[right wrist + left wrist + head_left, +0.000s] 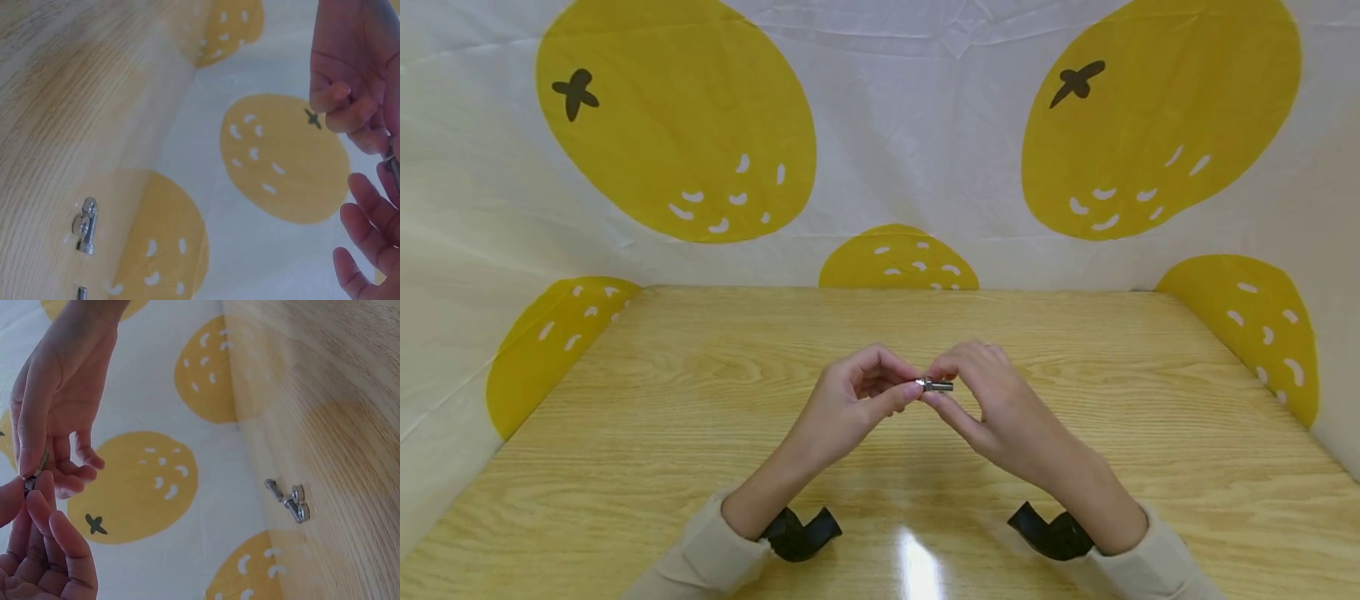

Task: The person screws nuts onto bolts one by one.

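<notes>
Close over the table, my left hand (850, 408) pinches a small silver bolt (943, 386) at its head end, between thumb and forefinger. The bolt's threaded shank points toward my right hand (1000, 408). Around the bolt, near the left fingertips, sits a nut (928, 383), with my right thumb and forefinger pinching it from either side. In the left wrist view the shank (43, 460) shows between the two hands, and the fingers cover most of the head. The other fingers of the right hand (375, 231) are loosely bent.
On the wooden table (700, 350) lie a loose bolt (274, 489), another bolt (292, 507) and two nuts close together, including one nut (298, 492). A white cloth (917, 125) with yellow fruit prints stands around the back and sides. Black straps (801, 535) circle both wrists.
</notes>
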`<state>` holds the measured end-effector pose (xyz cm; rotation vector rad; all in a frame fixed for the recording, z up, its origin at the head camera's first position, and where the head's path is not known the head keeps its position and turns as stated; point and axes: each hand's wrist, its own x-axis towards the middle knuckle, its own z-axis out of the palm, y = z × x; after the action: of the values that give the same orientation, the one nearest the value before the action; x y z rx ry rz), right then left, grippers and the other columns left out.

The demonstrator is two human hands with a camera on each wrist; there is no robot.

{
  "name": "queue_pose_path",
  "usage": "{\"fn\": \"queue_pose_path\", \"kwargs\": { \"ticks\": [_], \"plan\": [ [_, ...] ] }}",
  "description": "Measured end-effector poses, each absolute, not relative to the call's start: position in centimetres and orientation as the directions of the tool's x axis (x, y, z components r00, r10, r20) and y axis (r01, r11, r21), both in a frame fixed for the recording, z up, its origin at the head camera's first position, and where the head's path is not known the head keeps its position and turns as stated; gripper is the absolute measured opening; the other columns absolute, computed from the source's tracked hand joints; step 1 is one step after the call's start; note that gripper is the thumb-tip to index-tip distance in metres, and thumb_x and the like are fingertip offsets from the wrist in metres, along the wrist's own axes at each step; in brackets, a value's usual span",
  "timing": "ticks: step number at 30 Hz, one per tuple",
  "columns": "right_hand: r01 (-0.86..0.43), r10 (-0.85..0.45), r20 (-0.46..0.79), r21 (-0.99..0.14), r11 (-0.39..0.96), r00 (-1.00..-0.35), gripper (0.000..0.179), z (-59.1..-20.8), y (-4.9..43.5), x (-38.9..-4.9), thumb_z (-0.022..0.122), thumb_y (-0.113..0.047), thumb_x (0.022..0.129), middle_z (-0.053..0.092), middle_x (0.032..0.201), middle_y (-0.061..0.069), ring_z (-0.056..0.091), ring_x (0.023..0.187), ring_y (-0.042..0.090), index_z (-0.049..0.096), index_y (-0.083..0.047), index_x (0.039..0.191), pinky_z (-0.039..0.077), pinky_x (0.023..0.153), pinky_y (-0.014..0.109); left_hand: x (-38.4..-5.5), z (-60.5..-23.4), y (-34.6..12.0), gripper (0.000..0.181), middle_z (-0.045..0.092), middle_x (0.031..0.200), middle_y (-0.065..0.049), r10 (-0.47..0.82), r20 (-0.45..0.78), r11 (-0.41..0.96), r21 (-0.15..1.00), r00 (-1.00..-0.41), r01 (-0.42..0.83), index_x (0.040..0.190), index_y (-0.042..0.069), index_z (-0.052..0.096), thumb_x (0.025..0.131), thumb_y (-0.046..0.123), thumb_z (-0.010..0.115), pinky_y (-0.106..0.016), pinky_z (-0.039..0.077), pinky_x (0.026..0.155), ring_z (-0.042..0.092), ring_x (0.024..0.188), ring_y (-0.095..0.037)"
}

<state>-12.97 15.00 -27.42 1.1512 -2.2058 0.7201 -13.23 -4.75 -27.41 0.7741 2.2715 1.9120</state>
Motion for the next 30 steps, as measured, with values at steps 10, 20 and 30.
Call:
{"fn": "queue_pose_path", "kwargs": {
  "ticks": [10, 20, 30],
  "plan": [
    [-0.84, -0.547, 0.679, -0.198, 0.505, -0.489, 0.025, -27.99, 14.83, -13.04, 0.038, -0.024, 0.102, 0.057, 0.09, -0.006, 0.048, 0.085, 0.009, 0.056, -0.012, 0.089, 0.034, 0.075, 0.029, -13.0, -27.3, -4.55, 0.01, 0.066, 0.087, -0.008, 0.429, 0.267, 0.115, 0.932, -0.863, 0.345, 0.097, 0.009, 0.063, 0.088, 0.015, 0.064, -0.025, 0.05, 0.062, 0.059, 0.071, -0.015],
    [-0.828, -0.519, 0.684, -0.236, 0.509, -0.513, 0.028, -27.47, 15.25, -13.01, 0.05, -0.034, 0.096, 0.061, 0.096, -0.003, 0.053, 0.091, 0.014, 0.061, -0.009, 0.102, 0.04, 0.083, 0.032, -13.19, -27.42, -4.64, 0.013, 0.064, 0.088, -0.012, 0.427, 0.279, 0.104, 0.93, -0.86, 0.353, 0.099, 0.005, 0.062, 0.089, 0.014, 0.063, -0.023, 0.047, 0.06, 0.056, 0.068, -0.014],
    [-0.862, -0.56, 0.684, -0.215, 0.459, -0.468, 0.016, -27.19, 15.17, -13.0, 0.064, -0.015, 0.088, 0.059, 0.098, -0.002, 0.05, 0.092, 0.012, 0.058, -0.007, 0.102, 0.037, 0.087, 0.029, -13.27, -27.45, -4.8, 0.012, 0.064, 0.086, -0.008, 0.423, 0.285, 0.09, 0.931, -0.86, 0.353, 0.099, 0.007, 0.062, 0.09, 0.014, 0.063, -0.024, 0.047, 0.06, 0.056, 0.068, -0.015]
  ]
}}
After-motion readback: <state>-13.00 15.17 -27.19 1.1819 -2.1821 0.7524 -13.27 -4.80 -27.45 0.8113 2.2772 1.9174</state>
